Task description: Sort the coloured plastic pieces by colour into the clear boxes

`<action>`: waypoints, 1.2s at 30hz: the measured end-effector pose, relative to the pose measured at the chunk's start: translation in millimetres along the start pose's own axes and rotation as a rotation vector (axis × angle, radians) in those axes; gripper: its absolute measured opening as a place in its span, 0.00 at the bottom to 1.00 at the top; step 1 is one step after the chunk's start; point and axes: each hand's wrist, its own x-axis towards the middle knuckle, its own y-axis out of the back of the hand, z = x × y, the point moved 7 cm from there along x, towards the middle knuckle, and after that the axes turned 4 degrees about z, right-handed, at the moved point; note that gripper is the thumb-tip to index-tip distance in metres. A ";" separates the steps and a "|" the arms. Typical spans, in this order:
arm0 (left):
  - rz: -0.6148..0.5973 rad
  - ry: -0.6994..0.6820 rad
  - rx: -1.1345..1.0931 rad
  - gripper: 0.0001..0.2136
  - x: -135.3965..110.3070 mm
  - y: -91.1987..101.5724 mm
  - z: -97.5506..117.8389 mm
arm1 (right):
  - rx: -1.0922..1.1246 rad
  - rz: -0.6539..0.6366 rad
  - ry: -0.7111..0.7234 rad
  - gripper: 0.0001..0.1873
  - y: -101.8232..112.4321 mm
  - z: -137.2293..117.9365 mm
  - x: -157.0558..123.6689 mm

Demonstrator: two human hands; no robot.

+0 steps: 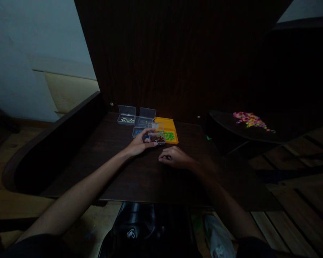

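On the dark bench (118, 168), beside the orange bead board (172, 126), the small clear bead box (158, 137) lies long axis crosswise, its left end pinched by your left hand (139, 144), while your right hand (175, 158) rests just short of it, fingers curled together.

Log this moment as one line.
left hand: grip on clear bead box | right hand: curled, resting on table | orange tray: behind box
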 end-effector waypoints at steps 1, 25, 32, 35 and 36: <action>0.002 0.002 0.005 0.29 -0.1 0.2 -0.2 | 0.001 0.008 -0.001 0.08 -0.6 -0.6 0.4; -0.003 0.000 0.051 0.29 -0.5 0.4 1.7 | -0.058 -0.019 0.011 0.11 6.8 3.4 -3.7; -0.011 -0.034 0.005 0.27 -0.4 -0.4 4.4 | -0.106 -0.034 0.001 0.10 7.6 4.2 -4.7; -0.009 -0.024 0.006 0.27 -0.6 -0.3 4.1 | -0.128 -0.042 -0.026 0.10 9.7 6.2 -5.0; -0.008 -0.017 0.011 0.28 -0.7 -0.3 3.9 | -0.130 -0.041 -0.028 0.09 10.3 6.7 -5.2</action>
